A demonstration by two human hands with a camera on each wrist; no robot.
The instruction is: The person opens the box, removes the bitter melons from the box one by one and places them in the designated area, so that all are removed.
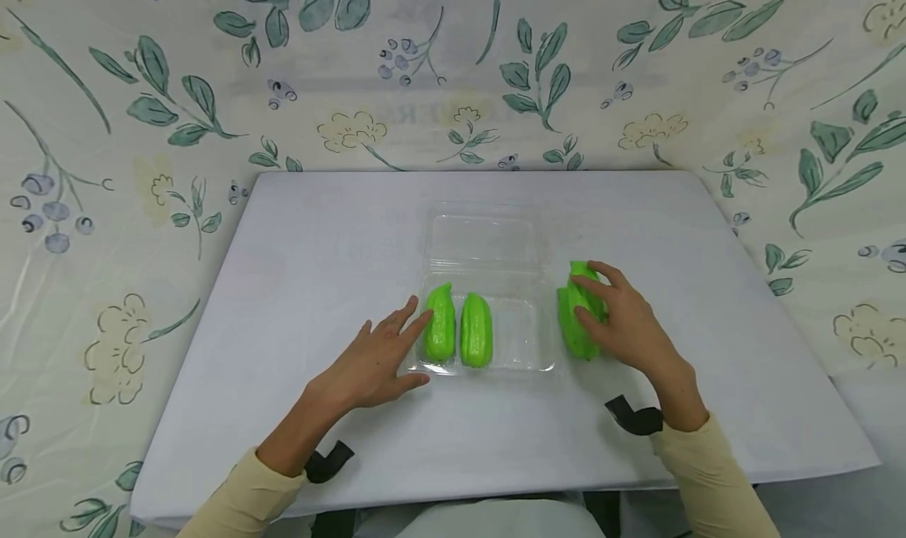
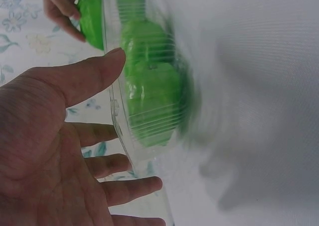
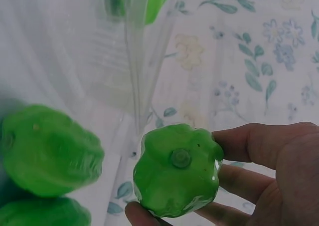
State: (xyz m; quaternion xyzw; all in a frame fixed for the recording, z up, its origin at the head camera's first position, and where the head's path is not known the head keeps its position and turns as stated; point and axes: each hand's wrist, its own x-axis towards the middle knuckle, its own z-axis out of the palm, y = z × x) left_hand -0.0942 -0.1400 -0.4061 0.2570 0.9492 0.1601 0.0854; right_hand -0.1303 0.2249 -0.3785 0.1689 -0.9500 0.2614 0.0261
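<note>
A clear plastic clamshell box (image 1: 520, 329) lies with its lid (image 1: 484, 239) folded back, away from the person. Two green ridged gourds, a left one (image 1: 440, 326) and a right one (image 1: 476, 329), lie side by side in its left part. My left hand (image 1: 375, 357) is spread at the box's left side, fingers extended; its thumb (image 2: 97, 76) lies by the rim, contact uncertain. Right of the box, my right hand (image 1: 626, 322) grips another green ridged gourd (image 3: 177, 168) between thumb and fingers. More gourds (image 3: 52, 151) lie close by, partly hidden by that hand in the head view.
A white cloth covers the table (image 1: 318, 239). Behind and beside it hangs a flower-patterned sheet (image 1: 425, 105). Black straps (image 1: 633, 416) stick out at both wrists. The person's lap shows at the table's near edge.
</note>
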